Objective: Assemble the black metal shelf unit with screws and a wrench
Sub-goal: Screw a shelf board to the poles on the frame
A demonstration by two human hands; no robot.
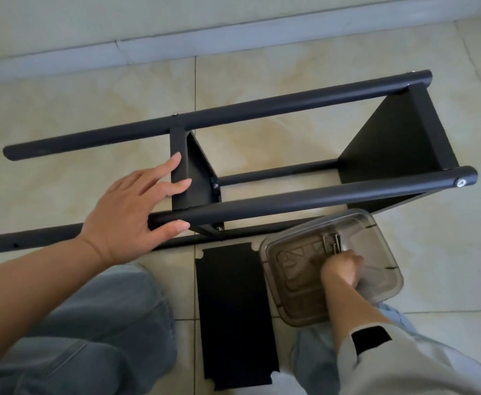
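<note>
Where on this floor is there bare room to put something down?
Bare tiles lie between the wall and the shelf frame, and right of the plastic box. It is crowded near the knees, with the loose panel and box.

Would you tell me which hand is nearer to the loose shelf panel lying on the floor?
Right. The right hand reaches into the plastic container beside the loose shelf panel; the left hand rests on the frame beyond it.

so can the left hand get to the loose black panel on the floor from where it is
Probably yes. The left hand rests on the shelf frame holding nothing, and the loose black panel lies flat on the floor just below, between the knees, with nothing on top of it.
</note>
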